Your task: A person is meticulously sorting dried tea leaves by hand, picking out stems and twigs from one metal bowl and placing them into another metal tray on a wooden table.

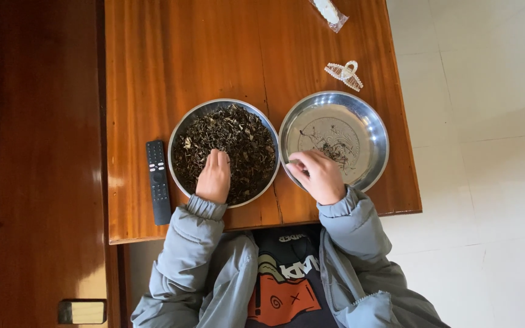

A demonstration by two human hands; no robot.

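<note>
— Head view: where are the hands?
— Left hand (pixel 214 176) rests fingers-down, loosely curled, in the round steel dish of dark dried leaves (pixel 226 152) near the front edge of the brown wooden table (pixel 171 54).
— And the other?
— Right hand (pixel 317 176) pinches over the shiny steel dish with a few scraps (pixel 360 121); what it pinches I cannot tell. A black remote (pixel 158 181) lies toward the table's left edge.

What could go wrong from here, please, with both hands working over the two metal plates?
1. The heaped plate of dried leaves could shed bits onto the wooden table as the left hand rakes it.
2. The right hand presses the near rim of the almost bare plate; it might tip.
</note>
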